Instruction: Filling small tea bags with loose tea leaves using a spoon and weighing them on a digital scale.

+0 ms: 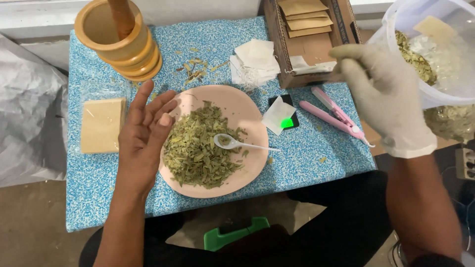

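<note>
I see the bare left hand point(143, 136) open, fingers spread, touching the pink plate point(247, 111) rim; right of the plate, the gloved right hand point(383, 99) grips a clear plastic bag point(445, 64) of dried leaves

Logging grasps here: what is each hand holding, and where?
Gloved right hand grips the clear plastic bag of dried leaves at its side; bare left hand holds nothing.

A pink plate point(247, 113) heaped with dried green leaves point(198, 148) lies mid-table.

- Clear plastic bag point(445, 59), upper right: cut off by the frame's edge.
- Pestle point(121, 17) in wooden mortar point(118, 42), upper left: top cropped.
- Cardboard box point(309, 42), top centre: far end out of view.
</note>
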